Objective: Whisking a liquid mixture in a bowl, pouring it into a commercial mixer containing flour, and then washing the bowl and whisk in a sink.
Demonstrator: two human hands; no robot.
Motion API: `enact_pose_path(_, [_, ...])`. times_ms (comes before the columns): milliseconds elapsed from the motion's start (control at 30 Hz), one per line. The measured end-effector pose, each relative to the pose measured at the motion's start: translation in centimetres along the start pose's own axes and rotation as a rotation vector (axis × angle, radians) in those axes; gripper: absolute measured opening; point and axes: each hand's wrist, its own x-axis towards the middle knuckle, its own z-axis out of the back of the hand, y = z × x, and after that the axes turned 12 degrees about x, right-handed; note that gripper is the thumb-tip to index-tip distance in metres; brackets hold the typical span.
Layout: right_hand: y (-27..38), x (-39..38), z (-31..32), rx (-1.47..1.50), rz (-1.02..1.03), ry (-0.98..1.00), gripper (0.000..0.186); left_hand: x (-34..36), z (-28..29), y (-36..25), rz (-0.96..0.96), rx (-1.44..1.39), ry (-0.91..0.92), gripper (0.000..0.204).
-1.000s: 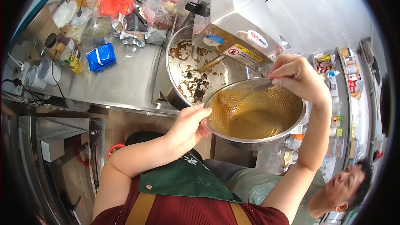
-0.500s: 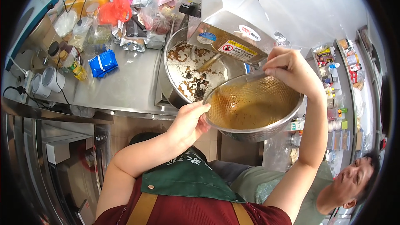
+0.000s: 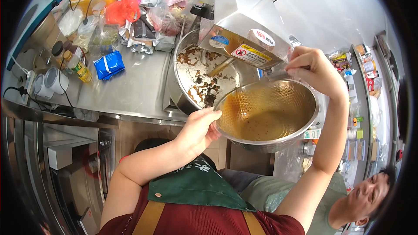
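Observation:
My left hand (image 3: 198,130) is closed on the left rim of a dimpled metal bowl (image 3: 278,100), tilted toward the left. A thin yellow-brown liquid with dark specks coats its inside. My right hand (image 3: 315,67) is pinched above the bowl's far rim. A flat, see-through piece (image 3: 277,75) shows at its fingertips; its kind is unclear, and so is whether that hand also touches the rim. Just left of the tilted bowl stands the steel mixer bowl (image 3: 176,78), holding white powder, brown grains and dark bits around a mixing hook (image 3: 221,67).
Over the mixer bowl hangs the metal mixer head (image 3: 248,45). Left, the steel counter (image 3: 130,89) carries a blue packet (image 3: 109,65), bottles (image 3: 77,66), white tubs (image 3: 56,81) and piled bags (image 3: 143,26). A co-worker (image 3: 300,196) is close on my right, beside stocked shelves (image 3: 363,100).
The dimpled bowl has tipped back a little toward level, and liquid has gathered lower in it. My right hand has moved slightly right and up. My left hand keeps its hold.

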Motion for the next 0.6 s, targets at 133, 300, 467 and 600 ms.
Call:
enact_pose_path(133, [0.8,-0.1,0.5,-0.044,-0.033,0.232,0.010,-0.1,0.2,0.0,-0.008,-0.010,0.019,0.009])
enact_pose_path(300, [-0.6,0.1,-0.2,-0.058,0.006,0.071,0.010,0.0,0.0,0.1,-0.003,0.003,0.015,0.008])
enact_pose_path(467, [0.5,-0.2,0.2,-0.015,0.001,0.081,0.010,0.2,0.2,0.2,-0.007,-0.006,0.009,0.008])
enact_pose_path(600, [-0.5,-0.1,-0.5,0.001,0.054,0.243,0.010,0.2,0.2,0.2,-0.017,0.005,0.028,0.007])
